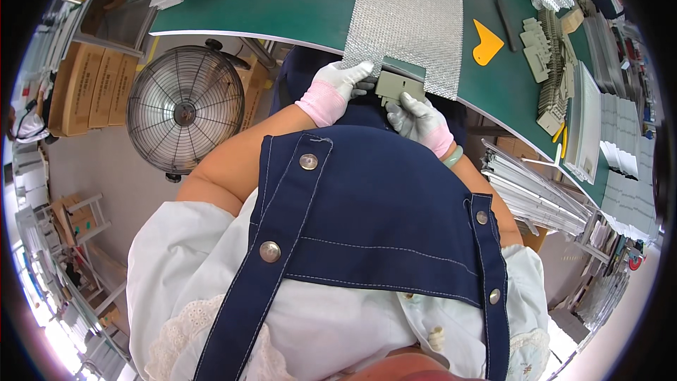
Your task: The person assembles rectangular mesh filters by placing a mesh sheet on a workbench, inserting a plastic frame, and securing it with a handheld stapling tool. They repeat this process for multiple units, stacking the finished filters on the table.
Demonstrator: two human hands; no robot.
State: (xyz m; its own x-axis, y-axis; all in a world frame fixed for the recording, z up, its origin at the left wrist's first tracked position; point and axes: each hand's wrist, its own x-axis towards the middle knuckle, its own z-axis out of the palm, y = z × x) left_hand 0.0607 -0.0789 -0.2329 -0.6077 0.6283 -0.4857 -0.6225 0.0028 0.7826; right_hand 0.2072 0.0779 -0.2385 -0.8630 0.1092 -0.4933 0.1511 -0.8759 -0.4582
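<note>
Grey plastic part [399,87] pinched between left hand [338,83], right hand [416,116] (gloved), under foil sheet [412,17].

White knit gloves with pink cuffs, a navy snap-buttoned apron over a white blouse, and seemingly a green bangle.

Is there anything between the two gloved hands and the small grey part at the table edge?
Nothing visible. The left hand and the right hand both touch the grey part, held at the edge of the green table, just below the silver sheet.
</note>
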